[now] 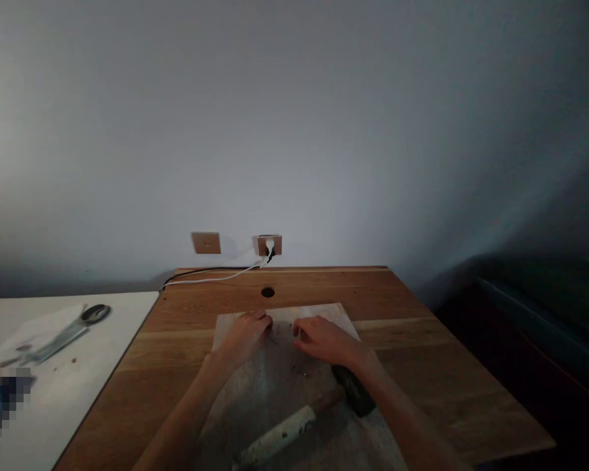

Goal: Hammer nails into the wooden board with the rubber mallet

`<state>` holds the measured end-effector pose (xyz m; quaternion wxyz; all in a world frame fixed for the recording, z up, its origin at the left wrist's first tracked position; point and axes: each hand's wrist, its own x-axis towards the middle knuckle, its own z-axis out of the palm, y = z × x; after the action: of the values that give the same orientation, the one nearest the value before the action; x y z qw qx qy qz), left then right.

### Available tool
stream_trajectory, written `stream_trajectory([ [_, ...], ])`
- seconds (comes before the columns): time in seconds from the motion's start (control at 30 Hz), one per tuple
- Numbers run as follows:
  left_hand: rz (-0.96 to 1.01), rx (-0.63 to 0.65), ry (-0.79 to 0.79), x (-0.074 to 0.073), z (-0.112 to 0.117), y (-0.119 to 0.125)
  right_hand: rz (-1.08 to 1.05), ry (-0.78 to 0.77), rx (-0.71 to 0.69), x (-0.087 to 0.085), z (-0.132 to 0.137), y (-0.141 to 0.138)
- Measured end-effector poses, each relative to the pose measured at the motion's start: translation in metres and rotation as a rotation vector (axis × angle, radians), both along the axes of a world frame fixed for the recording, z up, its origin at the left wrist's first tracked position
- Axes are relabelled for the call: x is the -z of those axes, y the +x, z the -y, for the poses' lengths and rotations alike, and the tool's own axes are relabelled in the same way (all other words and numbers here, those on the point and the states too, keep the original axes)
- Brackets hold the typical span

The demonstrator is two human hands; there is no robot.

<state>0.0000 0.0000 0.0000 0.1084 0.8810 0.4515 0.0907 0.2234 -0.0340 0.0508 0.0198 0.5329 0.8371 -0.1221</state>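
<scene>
My left hand (248, 333) rests over the far left part of a pale board (269, 392), its fingers curled inward and pressed together. A thin dark sliver shows by its fingertips; whether it is held I cannot make out. Across a small gap, my right hand (319, 337) hovers at the board's far right, fingers loosely bent and slightly apart, with nothing visible between them. Below the right forearm lies a hammer, its dark head (356, 392) partly covered by the arm and its pale-wrapped handle (285, 432) slanting toward the near left. Tiny bits (304, 375) lie between the hands.
The board lies on a wooden table (422, 353) against a grey wall. White and black cables (216, 280) run from a wall socket (269, 245) along its back edge. A white table (103, 353) at left bears a black-ended item in clear wrapping (63, 339).
</scene>
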Motion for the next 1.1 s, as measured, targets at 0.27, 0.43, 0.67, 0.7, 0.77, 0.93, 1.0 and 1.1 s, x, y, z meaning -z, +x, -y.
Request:
stream_trajectory([
  [0.27, -0.007, -0.076, 0.013, -0.018, 0.001, 0.009, 0.037, 0.088, 0.11, 0.023, -0.015, -0.025],
  [0.43, 0.052, -0.053, -0.044, -0.014, 0.003, 0.005, -0.036, 0.082, 0.068, 0.022, -0.02, -0.026],
  [0.67, 0.061, 0.057, -0.058, 0.003, -0.009, 0.015, -0.262, -0.005, -0.043, -0.002, 0.002, -0.007],
  [0.7, 0.039, 0.066, -0.029, 0.004, -0.01, 0.017, -0.287, -0.011, -0.042, -0.003, 0.008, -0.003],
  [0.77, -0.005, 0.084, 0.033, 0.005, -0.011, 0.019, -0.325, -0.013, -0.023, -0.004, 0.022, 0.006],
  [0.93, -0.109, 0.064, 0.078, -0.002, -0.014, 0.028, -0.506, 0.045, 0.124, 0.007, 0.053, 0.027],
  [1.0, -0.125, 0.055, 0.069, -0.007, -0.013, 0.033, -0.577, 0.114, 0.182, 0.015, 0.065, 0.036],
  [1.1, -0.09, 0.066, 0.039, -0.012, -0.005, 0.033, -0.643, 0.295, 0.247, 0.032, 0.084, 0.049],
])
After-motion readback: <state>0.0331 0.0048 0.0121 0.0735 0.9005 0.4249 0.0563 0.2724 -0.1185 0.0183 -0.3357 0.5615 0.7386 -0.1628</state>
